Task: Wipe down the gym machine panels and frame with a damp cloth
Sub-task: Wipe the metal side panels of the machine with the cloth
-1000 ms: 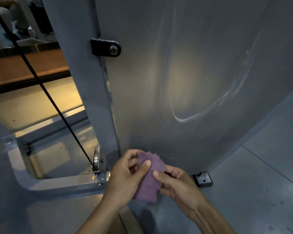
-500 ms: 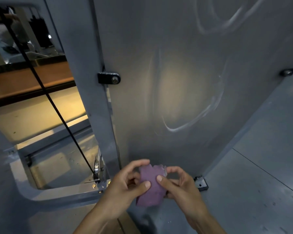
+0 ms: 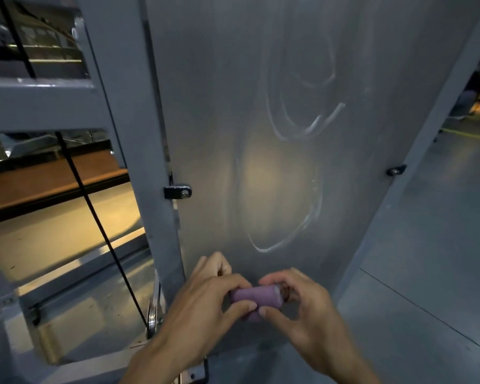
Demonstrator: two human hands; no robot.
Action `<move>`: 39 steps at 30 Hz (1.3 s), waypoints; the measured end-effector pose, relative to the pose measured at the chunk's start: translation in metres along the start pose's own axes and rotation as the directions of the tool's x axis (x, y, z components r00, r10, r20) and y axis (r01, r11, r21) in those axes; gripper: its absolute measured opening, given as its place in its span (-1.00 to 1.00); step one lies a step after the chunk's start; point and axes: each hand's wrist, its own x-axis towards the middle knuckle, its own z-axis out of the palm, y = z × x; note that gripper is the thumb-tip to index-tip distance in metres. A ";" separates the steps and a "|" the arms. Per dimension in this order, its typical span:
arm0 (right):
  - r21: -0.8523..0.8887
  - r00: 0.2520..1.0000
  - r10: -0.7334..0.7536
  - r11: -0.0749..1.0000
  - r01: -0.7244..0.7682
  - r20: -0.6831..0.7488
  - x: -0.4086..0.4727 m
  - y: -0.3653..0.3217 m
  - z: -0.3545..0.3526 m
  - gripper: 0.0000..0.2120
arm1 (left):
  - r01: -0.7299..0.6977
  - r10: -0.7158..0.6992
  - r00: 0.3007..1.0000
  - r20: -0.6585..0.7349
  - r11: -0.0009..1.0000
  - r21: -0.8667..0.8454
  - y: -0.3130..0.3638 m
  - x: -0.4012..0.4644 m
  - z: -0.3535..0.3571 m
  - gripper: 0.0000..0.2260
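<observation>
Grey gym flooring [image 3: 432, 273] runs off to the right of the machine; a wood-topped bench shows through the open frame at left. Step in hand, by my reading: re-folding the cloth between wiping passes, not wiping itself. The purple cloth [image 3: 257, 299] is held low in front of the grey side panel [image 3: 261, 106], near its bottom edge and apparently clear of the metal. It is bunched into a short roll, long axis lying roughly left-to-right, with one open end facing right toward the right hand. Left hand [image 3: 203, 306] grips the roll's left end, thumb under and fingers curled over. Right hand [image 3: 305, 309] pinches the right end, thumb and forefinger closed on it. Pale curved smears arc across the panel above, so that face likely needs more passes. Upright frame post [image 3: 130, 134], black bracket [image 3: 177, 192] and cable [image 3: 94, 217] sit left of the panel. Next move calls for one hand to take the cloth with a fresh flat face outward and press it to the panel or post; a tight roll would give poor contact.
</observation>
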 end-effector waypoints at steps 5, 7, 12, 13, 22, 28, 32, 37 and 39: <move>0.222 0.992 0.093 0.969 -0.110 0.087 0.010 -0.014 -0.032 -0.78 | -0.121 0.136 0.989 0.064 0.972 -0.200 0.015 0.018 -0.029 -0.87; 0.423 0.978 0.156 0.884 -0.202 0.140 0.015 -0.024 -0.042 -0.72 | -0.096 0.129 0.989 0.076 0.936 -0.338 0.024 0.026 -0.038 -0.91; 0.664 0.955 0.234 0.687 -0.295 0.183 0.021 -0.049 -0.051 -0.42 | -0.126 0.132 0.991 -0.027 0.842 -0.525 0.045 0.048 -0.048 -0.84; 0.679 0.952 0.228 0.667 -0.307 0.206 0.023 -0.053 -0.052 -0.36 | -0.138 0.134 0.990 -0.048 0.822 -0.552 0.048 0.052 -0.049 -0.83; 0.881 0.948 0.315 0.458 -0.118 -0.037 0.045 -0.070 -0.064 -0.13 | -0.153 0.088 0.988 -0.129 0.707 -0.690 0.086 0.082 -0.048 -0.59; 0.782 0.842 0.320 0.599 0.175 -0.434 0.069 -0.069 -0.113 -0.17 | -0.381 0.346 0.878 -0.330 0.923 -0.046 0.099 0.102 -0.086 -0.73; 0.439 0.784 0.099 0.868 0.234 -0.613 0.088 -0.068 -0.181 -0.87 | -0.464 0.656 0.564 -0.502 0.755 0.464 0.083 0.122 -0.149 -0.74; -0.192 0.738 -0.174 0.980 0.062 -0.652 0.149 -0.066 -0.263 -0.89 | -0.188 0.685 0.470 -0.557 0.694 0.695 0.051 0.133 -0.196 -0.65; -0.364 0.700 -0.267 0.931 0.010 -0.662 0.177 -0.075 -0.289 -0.89 | -0.106 0.706 0.457 -0.540 0.647 0.755 0.033 0.138 -0.195 -0.65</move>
